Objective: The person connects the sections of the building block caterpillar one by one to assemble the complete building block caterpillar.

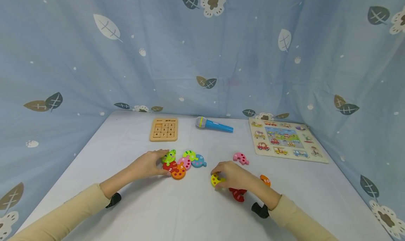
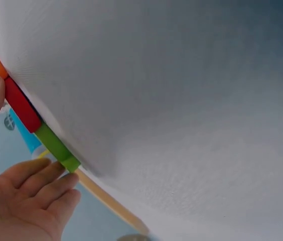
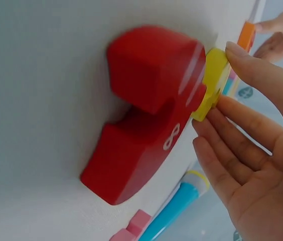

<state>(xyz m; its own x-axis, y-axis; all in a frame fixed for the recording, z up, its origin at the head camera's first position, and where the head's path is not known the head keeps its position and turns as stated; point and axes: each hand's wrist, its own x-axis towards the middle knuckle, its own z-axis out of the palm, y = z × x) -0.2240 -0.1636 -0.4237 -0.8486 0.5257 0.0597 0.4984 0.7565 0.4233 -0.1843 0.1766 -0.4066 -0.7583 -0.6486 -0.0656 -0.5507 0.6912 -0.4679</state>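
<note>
Beige sleeves (image 1: 60,214) flank a caterpillar number puzzle (image 1: 178,174) on a white table (image 1: 142,213)

Its plain top reaches back to a light-blue curtain (image 1: 171,58) printed with leaves, flowers and paw prints, which also hangs along both sides. Toward the far edge lie a wooden sliding-tile puzzle (image 1: 164,139), a blue toy microphone (image 1: 216,125) and a vehicle-picture puzzle board (image 1: 281,140).

Left of the middle, a smiling green head (image 1: 169,158) leads a curved chain of glossy segments: red 2, dotted orange 3, pink 4, striped green 5, blue 6. The left hand (image 1: 148,165) spans its left end, thumb against the red piece and fingertips against the head. Well apart from it, the right hand (image 1: 234,177) pinches a dotted yellow segment (image 1: 214,180) between thumb and fingers, just beside a striped red 8 (image 1: 238,195); whether those two pieces touch, I cannot tell. A pink segment (image 1: 242,158) and an orange 10 (image 1: 266,181) lie separately, farther right.
</note>
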